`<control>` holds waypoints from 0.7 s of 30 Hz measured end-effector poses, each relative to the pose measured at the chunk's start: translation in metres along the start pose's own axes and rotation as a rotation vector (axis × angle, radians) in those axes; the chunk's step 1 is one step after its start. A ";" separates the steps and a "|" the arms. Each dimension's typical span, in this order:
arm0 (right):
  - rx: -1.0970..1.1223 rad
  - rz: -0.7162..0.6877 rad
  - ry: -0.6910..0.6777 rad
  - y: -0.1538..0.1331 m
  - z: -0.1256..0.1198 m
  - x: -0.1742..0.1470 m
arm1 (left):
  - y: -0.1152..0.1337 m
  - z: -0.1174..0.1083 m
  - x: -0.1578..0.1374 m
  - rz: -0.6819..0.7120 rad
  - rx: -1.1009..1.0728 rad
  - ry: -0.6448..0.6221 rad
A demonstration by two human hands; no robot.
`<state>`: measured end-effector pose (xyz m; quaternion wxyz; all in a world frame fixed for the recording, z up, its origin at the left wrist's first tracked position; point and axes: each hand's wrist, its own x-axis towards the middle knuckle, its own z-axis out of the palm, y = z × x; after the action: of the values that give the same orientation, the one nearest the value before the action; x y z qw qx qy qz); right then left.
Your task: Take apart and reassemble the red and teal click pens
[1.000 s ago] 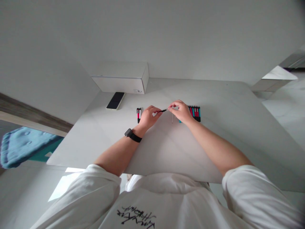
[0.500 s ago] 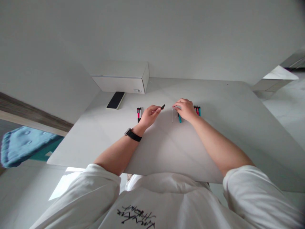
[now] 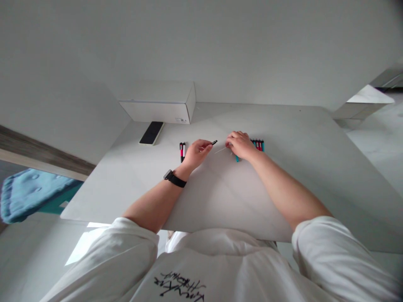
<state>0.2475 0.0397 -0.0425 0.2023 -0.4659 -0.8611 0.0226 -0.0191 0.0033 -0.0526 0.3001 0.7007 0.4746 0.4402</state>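
In my left hand (image 3: 195, 155) a short black pen part (image 3: 214, 142) is pinched between thumb and fingers, its tip pointing to the right. My right hand (image 3: 241, 144) pinches a thin whitish pen refill (image 3: 220, 150), which slants down and left towards the left hand. Under the right hand lies a teal pen piece (image 3: 237, 159), partly hidden, with a small clear bit beside it. Just right of that hand is a row of several pens (image 3: 258, 145) with black, red and teal bodies. Two pens (image 3: 182, 151), with red and white parts, lie left of my left hand.
A white box (image 3: 157, 111) stands at the back left of the white table (image 3: 220, 201), against the wall. In front of it lies a phone (image 3: 151, 133), dark screen up. A blue cushion (image 3: 34, 188) is beyond the table's left edge.
The refill in my right hand has swung from hanging upright to slanting towards my left hand. The right hand has shifted slightly left, uncovering more of the pen row.
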 end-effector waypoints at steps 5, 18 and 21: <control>-0.019 0.107 0.045 0.007 -0.029 -0.001 | -0.007 0.000 0.001 -0.015 0.042 0.038; -0.067 0.081 0.039 -0.010 -0.054 -0.004 | -0.012 0.001 0.000 0.065 0.119 0.048; -0.077 0.070 0.041 -0.011 -0.054 -0.004 | -0.010 0.000 0.000 0.091 0.145 0.042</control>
<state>0.2610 0.0220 0.0085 0.2008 -0.5035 -0.8402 -0.0131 -0.0230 0.0069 -0.0609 0.2184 0.7321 0.4789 0.4325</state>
